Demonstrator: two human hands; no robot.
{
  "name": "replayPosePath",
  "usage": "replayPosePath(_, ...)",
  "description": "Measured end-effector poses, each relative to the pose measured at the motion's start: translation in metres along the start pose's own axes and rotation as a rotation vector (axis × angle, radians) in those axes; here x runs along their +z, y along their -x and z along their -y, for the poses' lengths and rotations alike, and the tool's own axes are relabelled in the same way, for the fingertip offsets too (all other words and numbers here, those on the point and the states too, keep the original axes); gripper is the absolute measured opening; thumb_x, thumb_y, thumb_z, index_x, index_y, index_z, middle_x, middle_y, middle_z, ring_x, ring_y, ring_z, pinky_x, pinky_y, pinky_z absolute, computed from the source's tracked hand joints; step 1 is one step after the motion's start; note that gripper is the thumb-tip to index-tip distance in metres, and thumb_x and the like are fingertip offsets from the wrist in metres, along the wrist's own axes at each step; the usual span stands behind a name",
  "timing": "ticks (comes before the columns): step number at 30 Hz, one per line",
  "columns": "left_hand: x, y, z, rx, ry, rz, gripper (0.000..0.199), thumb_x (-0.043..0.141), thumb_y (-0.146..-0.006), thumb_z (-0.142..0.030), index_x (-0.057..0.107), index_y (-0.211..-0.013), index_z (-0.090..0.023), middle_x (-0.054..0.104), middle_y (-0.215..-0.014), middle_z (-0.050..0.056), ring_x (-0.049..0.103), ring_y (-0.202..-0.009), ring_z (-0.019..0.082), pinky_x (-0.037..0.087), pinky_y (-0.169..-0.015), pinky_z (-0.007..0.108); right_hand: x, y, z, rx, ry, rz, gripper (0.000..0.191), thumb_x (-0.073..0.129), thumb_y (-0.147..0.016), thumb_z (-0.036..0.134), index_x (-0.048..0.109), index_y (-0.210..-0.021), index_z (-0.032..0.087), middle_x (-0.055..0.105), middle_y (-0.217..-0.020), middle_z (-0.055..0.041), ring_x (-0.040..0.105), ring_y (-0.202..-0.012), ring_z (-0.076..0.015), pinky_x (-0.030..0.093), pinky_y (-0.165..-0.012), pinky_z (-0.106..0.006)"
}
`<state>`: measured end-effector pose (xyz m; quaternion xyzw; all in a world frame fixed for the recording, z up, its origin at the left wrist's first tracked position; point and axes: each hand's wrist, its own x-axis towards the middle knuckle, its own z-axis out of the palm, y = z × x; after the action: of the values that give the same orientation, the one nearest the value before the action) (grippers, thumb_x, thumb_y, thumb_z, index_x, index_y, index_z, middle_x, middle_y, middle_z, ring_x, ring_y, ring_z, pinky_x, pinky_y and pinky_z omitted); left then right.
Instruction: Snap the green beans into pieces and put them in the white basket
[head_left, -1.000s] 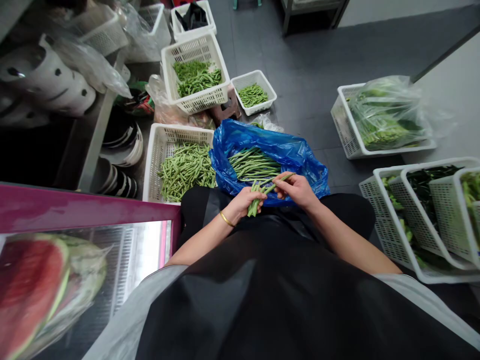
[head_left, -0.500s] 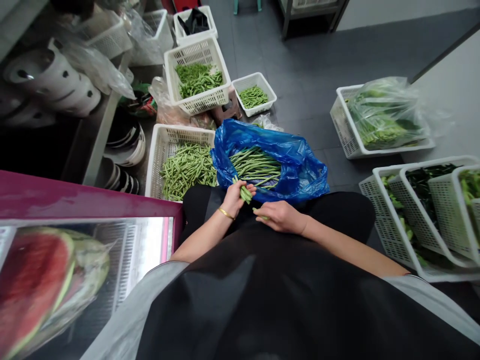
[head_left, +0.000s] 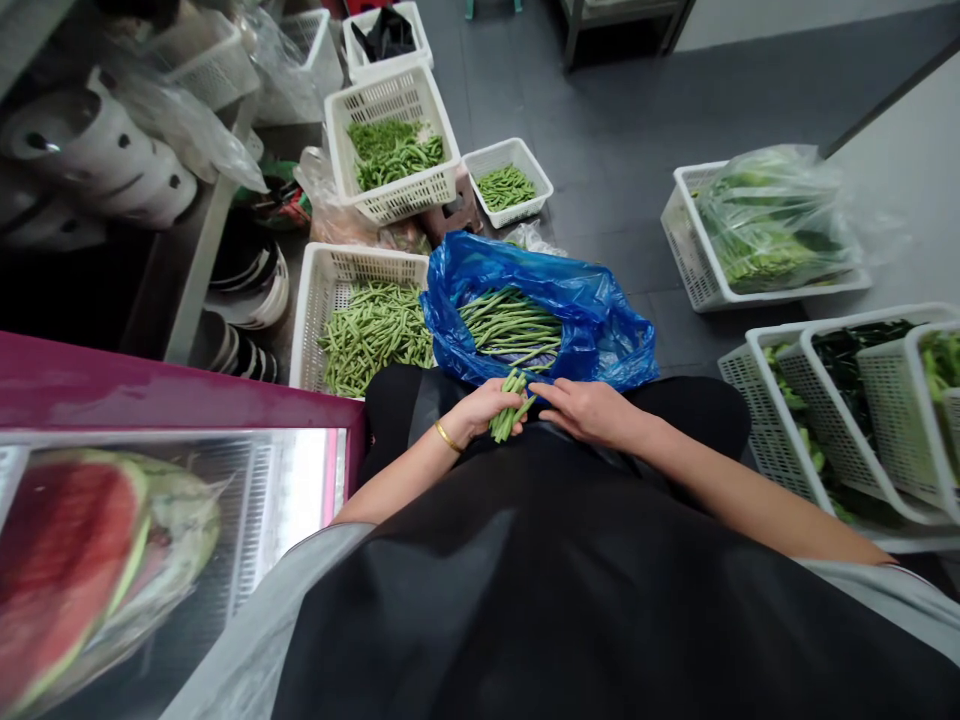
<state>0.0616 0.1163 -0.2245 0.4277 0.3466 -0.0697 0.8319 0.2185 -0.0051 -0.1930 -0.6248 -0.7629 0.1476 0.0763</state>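
Observation:
A small bunch of short green bean pieces (head_left: 510, 408) is wrapped in the fingers of my left hand (head_left: 486, 408), over my lap. My right hand (head_left: 585, 410) is beside it, its fingers partly stretched toward the bunch and touching or nearly touching its right side; nothing plainly lies in it. Just beyond both hands lies a blue plastic bag (head_left: 600, 310), open at the top, with long green beans (head_left: 514, 325) inside. Left of the bag, a white basket (head_left: 304, 320) holds a heap of short bean pieces (head_left: 375, 335).
Beyond the bag are a larger basket (head_left: 401, 205) and a small basket (head_left: 517, 213), both with green beans. Baskets of leafy vegetables (head_left: 780, 480) and a bagged one (head_left: 697, 260) stand at the right. A purple-edged cooler (head_left: 172, 390) with watermelon is at the left.
My left hand has moved slightly right and toward me with the bunch. My right hand has come up beside it, its fingers straighter, and the piece at its fingertips now lies against the bunch.

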Motion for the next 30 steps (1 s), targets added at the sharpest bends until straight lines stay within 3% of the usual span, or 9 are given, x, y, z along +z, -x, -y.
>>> replayPosePath(5,0.005,0.001,0.001,0.043,-0.002,0.055,0.030,0.072,-0.064,-0.030,0.054,-0.079,-0.010,0.061,-0.060,0.004,0.056,-0.045,0.011,0.044,-0.045,0.023,0.013,-0.012,-0.005,0.108,-0.164,0.036,0.028,0.036,-0.092,0.029,0.055,-0.078,0.014,0.059,-0.076,-0.0089,0.055,-0.065,-0.0156,0.038,-0.057,-0.025)
replayPosePath(10,0.006,0.005,-0.004,0.329,-0.206,0.092,0.030,0.074,-0.064,-0.031,0.053,-0.076,-0.012,0.055,-0.064,-0.001,0.054,-0.051,0.007,0.042,-0.049,0.020,0.028,-0.014,0.000,0.331,-1.164,-0.105,0.035,0.036,-0.089,0.049,0.039,-0.069,0.021,0.032,-0.049,0.0076,0.036,-0.041,-0.0087,0.040,-0.045,-0.023)
replayPosePath(13,-0.004,0.001,-0.007,0.340,-0.198,0.153,0.029,0.075,-0.061,-0.026,0.055,-0.076,-0.011,0.054,-0.067,-0.002,0.053,-0.052,0.007,0.044,-0.051,0.020,0.024,-0.003,-0.007,0.330,-1.527,0.131,0.042,0.042,-0.082,0.061,0.039,-0.067,0.021,0.023,-0.046,0.0115,0.027,-0.035,-0.0064,0.038,-0.038,-0.022)
replayPosePath(15,-0.015,-0.003,-0.007,0.339,-0.028,0.138,0.032,0.075,-0.059,-0.023,0.057,-0.082,-0.012,0.053,-0.064,-0.003,0.053,-0.051,0.008,0.046,-0.053,0.023,0.014,0.001,-0.020,0.291,-1.374,0.436,0.044,0.048,-0.078,0.061,0.047,-0.067,0.019,0.034,-0.044,0.0090,0.036,-0.036,-0.0074,0.038,-0.040,-0.023)
replayPosePath(17,-0.025,-0.008,-0.008,0.364,0.204,0.101,0.038,0.073,-0.057,-0.020,0.057,-0.091,-0.013,0.050,-0.060,-0.005,0.053,-0.052,0.008,0.049,-0.058,0.025,0.003,-0.005,-0.036,0.268,-1.012,0.565,0.041,0.054,-0.077,0.056,0.057,-0.070,0.016,0.052,-0.051,0.0023,0.050,-0.046,-0.0107,0.042,-0.049,-0.024)
replayPosePath(19,-0.031,-0.013,-0.009,0.355,0.356,0.083,0.043,0.071,-0.056,-0.016,0.058,-0.097,-0.012,0.049,-0.058,-0.006,0.054,-0.053,0.008,0.051,-0.062,0.027,-0.002,-0.022,-0.052,0.281,-0.642,0.439,0.033,0.054,-0.081,0.046,0.065,-0.081,0.016,0.065,-0.071,-0.0038,0.061,-0.066,-0.0152,0.045,-0.063,-0.025)
replayPosePath(22,-0.035,-0.019,-0.007,0.274,0.415,0.080,0.038,0.067,-0.056,-0.012,0.058,-0.093,-0.011,0.057,-0.061,-0.002,0.060,-0.058,0.013,0.052,-0.060,0.029,0.006,-0.064,-0.074,0.435,-0.180,0.196,0.030,0.044,-0.089,0.034,0.066,-0.100,0.016,0.067,-0.100,-0.0104,0.062,-0.092,-0.0213,0.044,-0.077,-0.028)
replayPosePath(27,-0.041,-0.024,0.000,0.196,0.448,0.091,0.036,0.064,-0.053,-0.011,0.057,-0.088,-0.012,0.066,-0.067,0.004,0.063,-0.056,0.017,0.052,-0.057,0.032,0.035,-0.120,-0.111,0.595,0.188,0.340,0.032,0.045,-0.086,0.020,0.063,-0.108,0.006,0.060,-0.109,-0.0219,0.062,-0.096,-0.0282,0.046,-0.075,-0.032)
replayPosePath(30,-0.046,-0.027,0.000,0.209,0.473,0.060,0.034,0.065,-0.056,-0.013,0.058,-0.090,-0.012,0.064,-0.060,0.002,0.054,-0.044,0.011,0.050,-0.052,0.029,0.027,-0.130,-0.128,0.569,0.198,0.331,0.032,0.042,-0.086,0.020,0.064,-0.107,0.010,0.059,-0.110,-0.0196,0.062,-0.094,-0.0277,0.045,-0.072,-0.032)
